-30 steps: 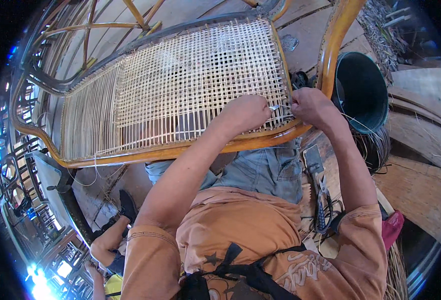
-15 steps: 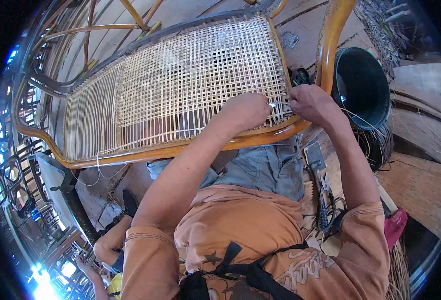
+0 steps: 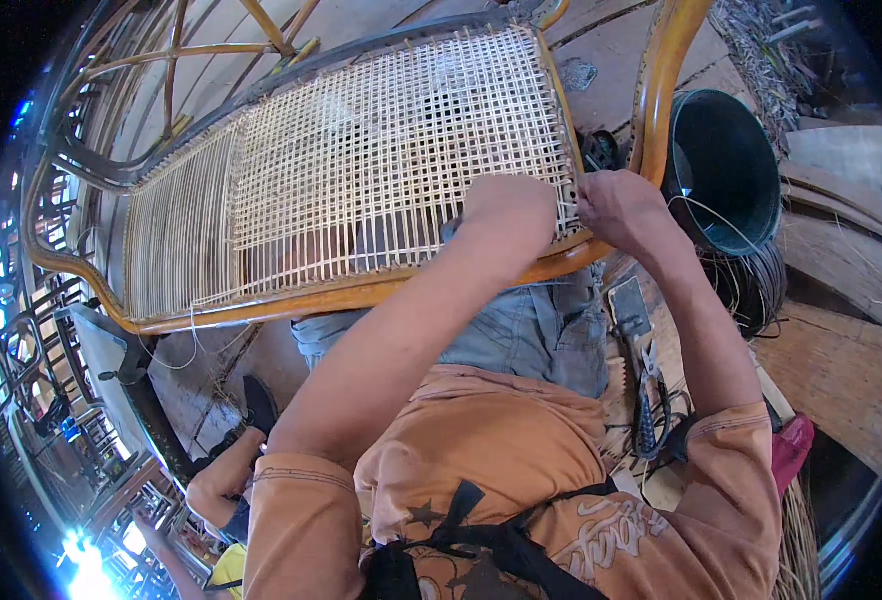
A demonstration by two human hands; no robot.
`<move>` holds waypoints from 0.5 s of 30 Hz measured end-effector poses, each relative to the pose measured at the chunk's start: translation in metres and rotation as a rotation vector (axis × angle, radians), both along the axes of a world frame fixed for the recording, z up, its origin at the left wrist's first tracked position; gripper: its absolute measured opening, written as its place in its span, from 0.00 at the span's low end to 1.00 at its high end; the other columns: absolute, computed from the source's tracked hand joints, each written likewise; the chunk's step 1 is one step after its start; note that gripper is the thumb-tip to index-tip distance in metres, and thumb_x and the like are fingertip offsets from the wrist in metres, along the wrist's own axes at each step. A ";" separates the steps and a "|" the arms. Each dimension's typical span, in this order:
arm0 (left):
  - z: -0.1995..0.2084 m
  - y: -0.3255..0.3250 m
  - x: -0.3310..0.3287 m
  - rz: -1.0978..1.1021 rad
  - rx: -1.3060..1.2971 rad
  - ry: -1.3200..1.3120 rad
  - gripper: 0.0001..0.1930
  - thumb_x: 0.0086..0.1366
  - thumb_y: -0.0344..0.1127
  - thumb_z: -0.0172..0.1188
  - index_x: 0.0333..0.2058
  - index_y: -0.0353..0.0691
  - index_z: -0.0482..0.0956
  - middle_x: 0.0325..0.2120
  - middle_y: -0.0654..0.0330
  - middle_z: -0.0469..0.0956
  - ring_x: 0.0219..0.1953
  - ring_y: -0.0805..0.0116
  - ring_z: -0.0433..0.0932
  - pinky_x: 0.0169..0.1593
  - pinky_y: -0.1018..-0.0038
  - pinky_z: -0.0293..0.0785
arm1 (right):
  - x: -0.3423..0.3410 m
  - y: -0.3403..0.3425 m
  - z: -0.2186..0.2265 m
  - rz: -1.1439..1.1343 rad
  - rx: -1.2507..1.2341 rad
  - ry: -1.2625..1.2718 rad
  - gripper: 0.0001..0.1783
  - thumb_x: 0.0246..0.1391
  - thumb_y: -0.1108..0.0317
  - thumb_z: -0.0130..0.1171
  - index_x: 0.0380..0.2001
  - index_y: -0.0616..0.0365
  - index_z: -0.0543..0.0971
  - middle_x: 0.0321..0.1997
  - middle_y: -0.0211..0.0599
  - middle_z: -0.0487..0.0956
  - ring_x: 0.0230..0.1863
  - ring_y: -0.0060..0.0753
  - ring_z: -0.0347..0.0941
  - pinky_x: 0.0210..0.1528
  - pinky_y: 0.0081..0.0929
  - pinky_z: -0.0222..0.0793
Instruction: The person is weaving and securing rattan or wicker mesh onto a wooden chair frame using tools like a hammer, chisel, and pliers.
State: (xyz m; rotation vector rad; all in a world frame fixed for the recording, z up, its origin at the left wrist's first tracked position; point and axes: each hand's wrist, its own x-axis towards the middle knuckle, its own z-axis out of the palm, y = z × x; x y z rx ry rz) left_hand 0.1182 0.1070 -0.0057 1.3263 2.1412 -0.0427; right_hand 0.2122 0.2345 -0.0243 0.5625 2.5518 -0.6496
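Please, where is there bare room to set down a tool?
The plywood board right of the black coil looks mostly bare. Floor also shows between the rattan frame and a co-worker's shoe, though a loose strand hangs there. Crowded: around the scissors beside the right thigh, and where left hand and right hand work.

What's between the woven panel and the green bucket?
In the head view, a curved pole, the right hand and an unclear dark object lie between panel and bucket.
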 end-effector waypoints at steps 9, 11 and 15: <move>-0.026 -0.012 -0.020 -0.043 0.073 -0.064 0.11 0.56 0.38 0.52 0.31 0.38 0.78 0.26 0.47 0.79 0.32 0.49 0.79 0.36 0.57 0.74 | 0.000 -0.016 -0.001 0.050 0.159 -0.060 0.09 0.47 0.71 0.50 0.30 0.58 0.79 0.31 0.49 0.79 0.36 0.50 0.77 0.38 0.42 0.72; -0.021 -0.011 -0.021 -0.025 0.040 -0.081 0.10 0.55 0.35 0.52 0.30 0.37 0.80 0.28 0.48 0.79 0.32 0.51 0.79 0.36 0.59 0.75 | 0.001 -0.017 0.004 0.039 0.152 -0.008 0.09 0.47 0.71 0.50 0.29 0.59 0.78 0.29 0.49 0.79 0.35 0.50 0.77 0.37 0.42 0.72; 0.000 -0.012 -0.022 -0.008 0.023 -0.019 0.10 0.56 0.35 0.51 0.32 0.39 0.80 0.28 0.49 0.79 0.33 0.51 0.79 0.37 0.58 0.74 | 0.005 -0.015 0.003 0.057 0.117 0.074 0.08 0.47 0.71 0.49 0.29 0.60 0.78 0.28 0.50 0.79 0.34 0.51 0.77 0.36 0.43 0.72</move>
